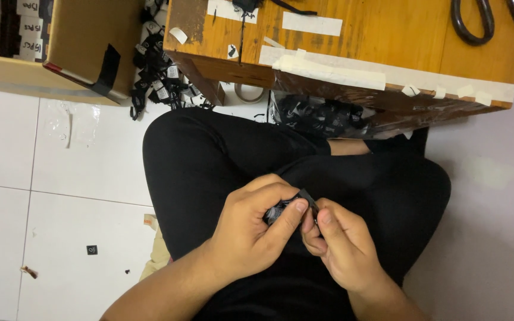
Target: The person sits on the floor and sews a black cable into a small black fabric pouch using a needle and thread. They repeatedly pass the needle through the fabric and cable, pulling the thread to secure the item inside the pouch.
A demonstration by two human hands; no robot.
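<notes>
Small black glossy item, partly hidden, sits pinched between both hands over the lap of a person in black clothing; its visible corner points toward 1 o'clock, though its long axis cannot be told. Left hand is closed around it, thumb pressed on top, and right hand pinches its edge from 3 o'clock. At 11 o'clock an open brown cardboard box with black tape holds white handwritten labels. Beside it lies a heap of black straps with small white tags. At 12 o'clock stands a low orange wooden table bearing strips of cream masking tape and black scissors; a clear plastic bag of black pieces lies under it
</notes>
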